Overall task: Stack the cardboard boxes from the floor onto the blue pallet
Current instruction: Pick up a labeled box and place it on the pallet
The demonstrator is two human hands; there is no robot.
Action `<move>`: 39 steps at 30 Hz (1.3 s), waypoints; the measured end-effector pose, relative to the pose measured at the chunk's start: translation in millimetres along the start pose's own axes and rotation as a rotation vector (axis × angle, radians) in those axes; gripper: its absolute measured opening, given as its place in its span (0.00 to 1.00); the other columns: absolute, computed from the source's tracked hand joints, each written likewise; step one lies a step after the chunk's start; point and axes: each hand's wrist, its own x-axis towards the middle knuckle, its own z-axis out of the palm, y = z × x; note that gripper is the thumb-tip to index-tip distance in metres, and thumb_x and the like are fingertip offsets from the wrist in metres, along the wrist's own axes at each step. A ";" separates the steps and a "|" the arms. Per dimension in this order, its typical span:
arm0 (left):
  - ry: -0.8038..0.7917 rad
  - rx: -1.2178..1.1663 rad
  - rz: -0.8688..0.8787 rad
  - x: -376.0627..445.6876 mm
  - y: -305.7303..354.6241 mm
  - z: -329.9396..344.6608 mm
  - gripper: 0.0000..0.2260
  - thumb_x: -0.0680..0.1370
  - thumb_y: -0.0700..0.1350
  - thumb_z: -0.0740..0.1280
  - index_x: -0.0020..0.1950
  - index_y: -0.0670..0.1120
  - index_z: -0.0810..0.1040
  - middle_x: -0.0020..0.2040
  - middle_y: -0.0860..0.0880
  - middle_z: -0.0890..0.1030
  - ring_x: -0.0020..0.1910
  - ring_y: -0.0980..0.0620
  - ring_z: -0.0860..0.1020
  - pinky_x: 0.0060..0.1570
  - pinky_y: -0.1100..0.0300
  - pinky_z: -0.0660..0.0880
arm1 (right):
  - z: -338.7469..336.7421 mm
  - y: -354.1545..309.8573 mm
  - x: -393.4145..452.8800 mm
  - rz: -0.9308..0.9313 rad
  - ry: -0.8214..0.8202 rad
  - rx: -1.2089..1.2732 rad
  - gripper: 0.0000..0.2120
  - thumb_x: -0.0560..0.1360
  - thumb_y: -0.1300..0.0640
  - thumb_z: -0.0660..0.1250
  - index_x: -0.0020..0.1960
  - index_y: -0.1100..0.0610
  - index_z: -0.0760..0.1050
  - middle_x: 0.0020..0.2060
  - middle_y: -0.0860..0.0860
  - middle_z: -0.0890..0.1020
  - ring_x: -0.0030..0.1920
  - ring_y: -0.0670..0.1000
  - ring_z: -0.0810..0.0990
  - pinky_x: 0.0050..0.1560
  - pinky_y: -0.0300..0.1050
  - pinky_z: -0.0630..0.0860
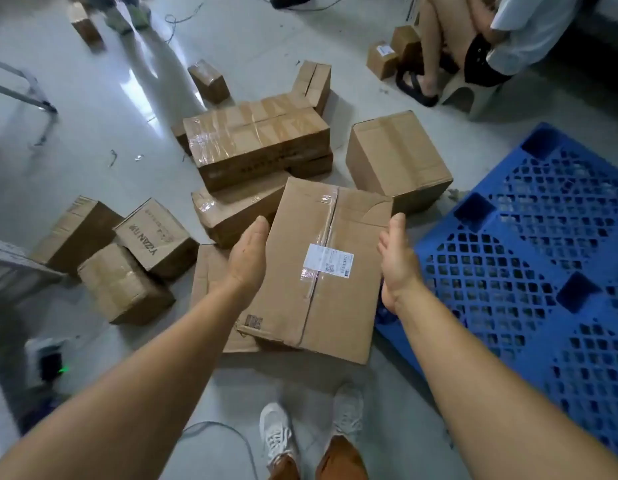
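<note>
Three small boxes point(120, 254) sit huddled on the floor point(92, 98) well left of the labelled box point(321, 271), which serves as landmark here. The left hand point(248, 258) lies flat against that box's left side, fingers straight (their tips are hidden behind the edge). Behind the labelled box, long taped boxes point(255, 147) are piled together. The right hand point(397, 261) is at the box's right side, fingers relaxed and extended; whether it touches the cardboard I cannot tell. A squarish box point(397, 161) stands behind and right. The blue pallet point(543, 254) lies just right, bare.
</note>
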 end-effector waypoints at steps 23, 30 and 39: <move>-0.025 0.401 -0.129 206.8 -192.1 61.2 0.42 0.73 0.69 0.61 0.79 0.51 0.51 0.79 0.50 0.53 0.77 0.48 0.56 0.73 0.42 0.57 | -33.8 185.2 191.7 0.159 0.223 -0.271 0.42 0.75 0.35 0.61 0.79 0.49 0.44 0.78 0.50 0.53 0.76 0.54 0.57 0.72 0.56 0.59; 0.006 0.545 -0.181 245.8 -224.7 70.0 0.50 0.70 0.65 0.70 0.80 0.49 0.44 0.79 0.49 0.51 0.77 0.46 0.53 0.74 0.41 0.54 | -27.7 219.6 220.9 0.224 0.224 -0.303 0.59 0.55 0.28 0.71 0.76 0.42 0.45 0.75 0.49 0.61 0.71 0.57 0.65 0.67 0.62 0.67; 0.001 0.500 -0.245 274.2 -251.0 59.1 0.47 0.64 0.57 0.79 0.74 0.50 0.57 0.68 0.47 0.69 0.66 0.45 0.69 0.67 0.48 0.67 | -37.7 245.1 239.3 0.274 0.274 -0.348 0.43 0.60 0.45 0.80 0.68 0.53 0.62 0.58 0.51 0.76 0.54 0.55 0.76 0.54 0.52 0.74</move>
